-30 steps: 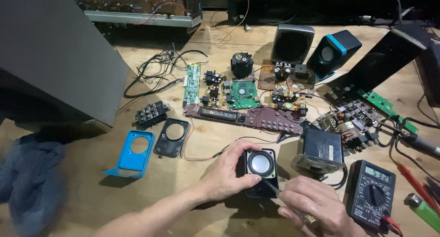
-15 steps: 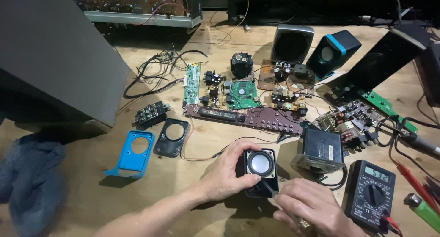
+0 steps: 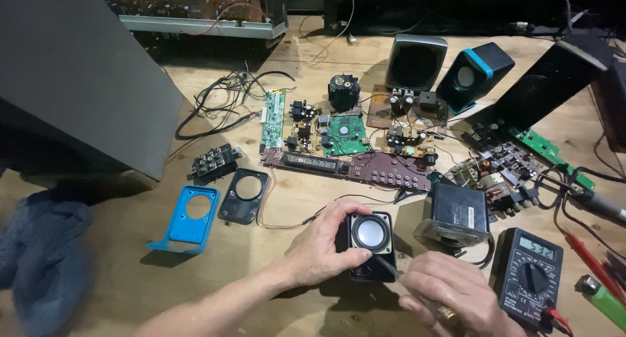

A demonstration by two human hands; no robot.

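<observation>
Plywood workbench (image 3: 274,219), dark room behind, overhead light.

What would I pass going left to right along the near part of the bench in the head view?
Blue cloth → blue frame → black frame → left hand → small speaker → right hand → multimeter → green lighter.
</observation>
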